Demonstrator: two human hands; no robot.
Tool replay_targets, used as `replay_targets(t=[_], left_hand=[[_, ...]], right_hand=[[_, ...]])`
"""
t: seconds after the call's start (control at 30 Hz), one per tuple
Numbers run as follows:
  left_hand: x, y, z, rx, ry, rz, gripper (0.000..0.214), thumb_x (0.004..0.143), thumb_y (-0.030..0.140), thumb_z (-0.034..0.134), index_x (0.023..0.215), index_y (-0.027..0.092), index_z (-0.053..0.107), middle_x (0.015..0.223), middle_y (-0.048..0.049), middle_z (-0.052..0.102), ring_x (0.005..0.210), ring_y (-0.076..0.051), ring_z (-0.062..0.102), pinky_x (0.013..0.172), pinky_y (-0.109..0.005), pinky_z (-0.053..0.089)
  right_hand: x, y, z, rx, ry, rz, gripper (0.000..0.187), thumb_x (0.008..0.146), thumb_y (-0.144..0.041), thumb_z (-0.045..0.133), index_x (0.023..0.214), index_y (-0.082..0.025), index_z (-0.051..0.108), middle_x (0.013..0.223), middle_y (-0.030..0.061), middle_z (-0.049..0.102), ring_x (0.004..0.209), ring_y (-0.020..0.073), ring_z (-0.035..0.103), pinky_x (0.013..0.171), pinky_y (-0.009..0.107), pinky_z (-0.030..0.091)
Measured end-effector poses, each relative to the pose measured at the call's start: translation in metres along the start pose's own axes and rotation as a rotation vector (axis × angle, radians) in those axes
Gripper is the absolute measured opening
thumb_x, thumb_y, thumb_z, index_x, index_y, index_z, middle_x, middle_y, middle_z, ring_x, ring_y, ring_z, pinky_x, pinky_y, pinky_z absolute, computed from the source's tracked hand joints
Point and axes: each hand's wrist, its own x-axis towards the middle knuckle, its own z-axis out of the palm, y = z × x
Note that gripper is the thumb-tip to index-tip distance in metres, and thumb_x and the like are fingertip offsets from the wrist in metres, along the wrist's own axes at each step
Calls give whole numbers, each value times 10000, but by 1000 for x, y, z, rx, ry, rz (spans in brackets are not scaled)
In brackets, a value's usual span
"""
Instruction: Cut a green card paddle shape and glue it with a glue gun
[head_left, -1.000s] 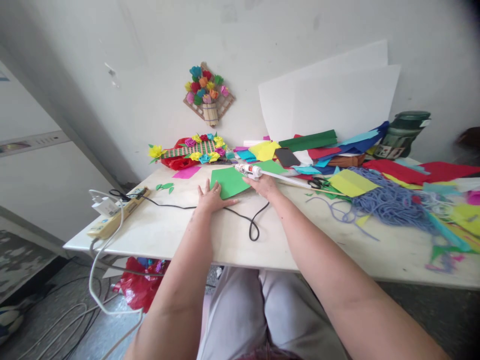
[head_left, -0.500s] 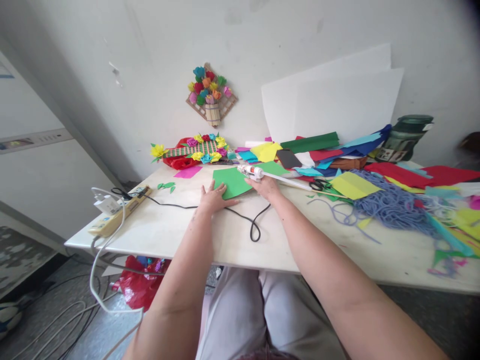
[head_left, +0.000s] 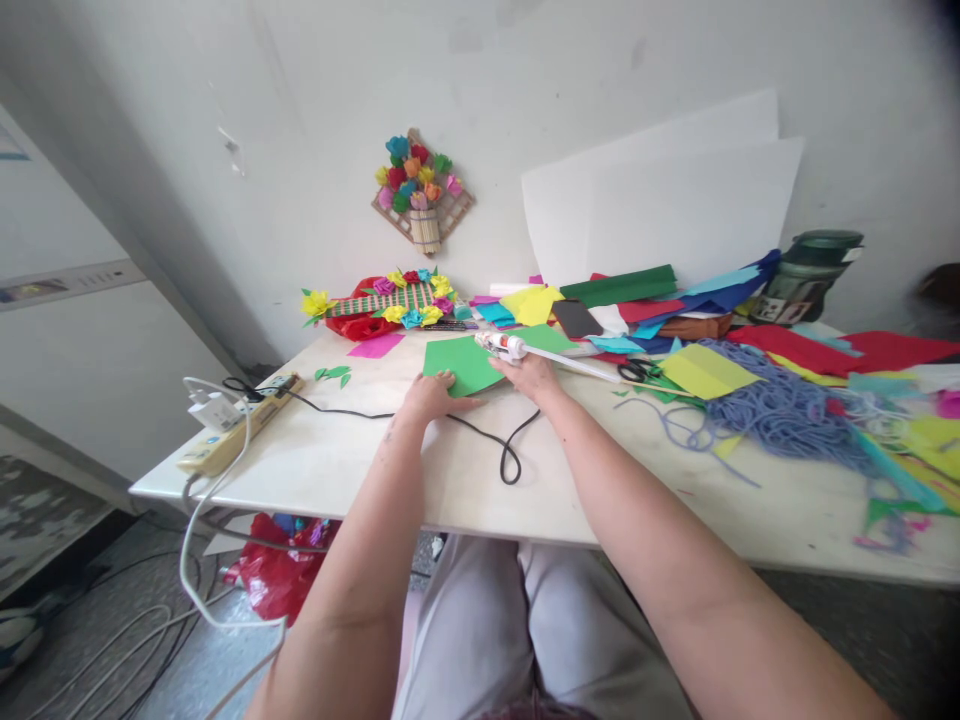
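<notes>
Pale wall [head_left: 315,120] rises beyond the grip; beneath it spreads the white table [head_left: 510,510]. Just ahead of the fingers lies the green sheet [head_left: 457,362], seemingly mostly unused. Its near-left corner meets the left hand [head_left: 429,396], thumb along the near edge; the right hand [head_left: 535,376] touches what looks like a white glue gun [head_left: 501,346]. Whether either of the 2 hands grips, I cannot tell. Left of them, small leaf shapes [head_left: 337,371] look already cut.
</notes>
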Motion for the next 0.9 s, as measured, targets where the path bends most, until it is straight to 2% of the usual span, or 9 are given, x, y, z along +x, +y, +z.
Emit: replay_targets(t=[0.1,0.27,0.37,0.47,0.53,0.6,0.67,0.73,0.9], left_hand=[[-3,5,-5,19,-15,-20,755,640,740,429,1218,263,516,1339,-60,440,1162,-273,469,939,-310,350],[-5,10,-6,65,39,10,718,634,746,436,1151,272,587,1157,-45,608,1053,-263,547,867,-282,397],[-4,10,-2,3,109,-56,721,632,755,427,1120,260,618,1029,-53,668,984,-258,582,820,-283,425],[-3,4,4,-84,203,-84,625,749,670,365,1135,243,609,1020,-59,671,990,-227,586,857,-288,417],[-1,-2,8,-110,281,-53,521,849,535,285,1152,243,592,1107,-51,636,1104,-196,523,986,-310,323],[1,-8,11,-98,299,-52,480,879,463,242,1195,268,547,1237,-23,553,1260,-195,359,1073,-413,166],[2,-11,14,-90,235,-96,504,869,497,223,1258,299,475,1346,9,437,1340,-227,178,1064,-534,53],[2,-13,15,-73,155,-127,548,849,549,210,1303,320,413,1404,29,344,1357,-256,63,1035,-594,-8],[4,-10,15,-14,59,-131,633,815,615,175,1359,324,321,1452,33,238,1356,-274,-21,1031,-594,-31]], right_hand=[[0,0,0,0,9,-6,344,725,-449,588,921,-175,660,790,60,674,795,225,645,743,333,493],[-1,0,1,-8,-2,-6,321,728,-439,591,890,-171,664,762,65,672,771,217,647,745,322,487],[0,1,1,-9,-14,6,355,733,-454,576,917,-162,658,782,77,673,790,220,644,745,320,488],[1,2,1,-3,-13,5,367,732,-458,573,932,-162,654,801,80,672,797,219,644,749,324,489],[1,3,1,4,-8,-6,374,729,-461,574,944,-165,651,806,75,672,799,218,642,753,330,491],[1,4,1,12,-5,-6,378,728,-464,571,952,-168,648,803,68,673,798,217,640,755,341,494],[2,5,1,14,-7,3,372,729,-465,568,947,-174,648,801,61,673,799,217,639,755,349,496],[2,5,1,7,-10,-5,364,728,-461,571,943,-178,649,806,59,675,806,219,639,751,343,499],[2,4,0,-22,-2,-55,355,740,-436,568,958,-167,644,839,69,679,856,230,636,749,324,496]])
